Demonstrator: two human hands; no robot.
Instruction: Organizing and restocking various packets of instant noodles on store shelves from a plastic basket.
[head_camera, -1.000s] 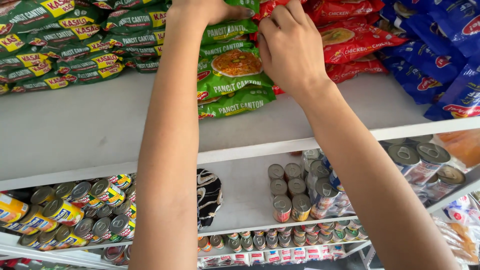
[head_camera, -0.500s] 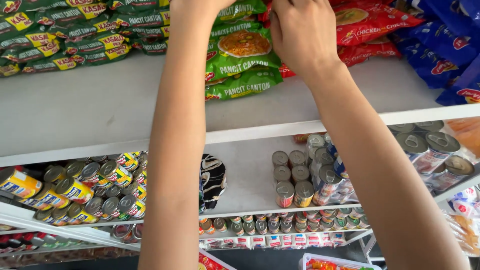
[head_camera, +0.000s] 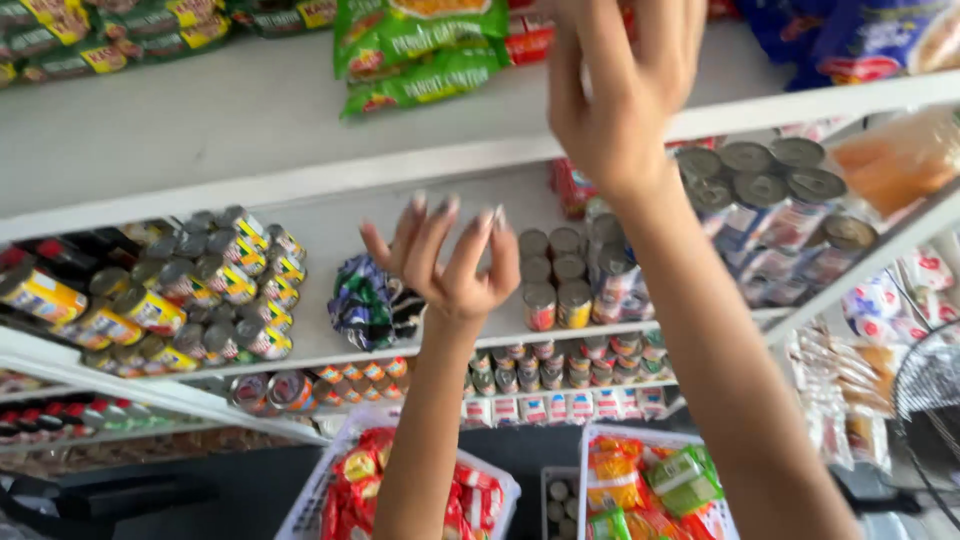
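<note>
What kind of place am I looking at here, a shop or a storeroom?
Most likely a small grocery shop. White shelves hold stacked green noodle packets and rows of tin cans, with baskets of snack packets below. Both hands, left hand and right hand, are empty.

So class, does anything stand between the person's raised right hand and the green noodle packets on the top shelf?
Nothing visible does. The right hand is up at the top shelf, just right of the green noodle packets, with bare shelf between them. The left hand hangs lower, empty.
</note>
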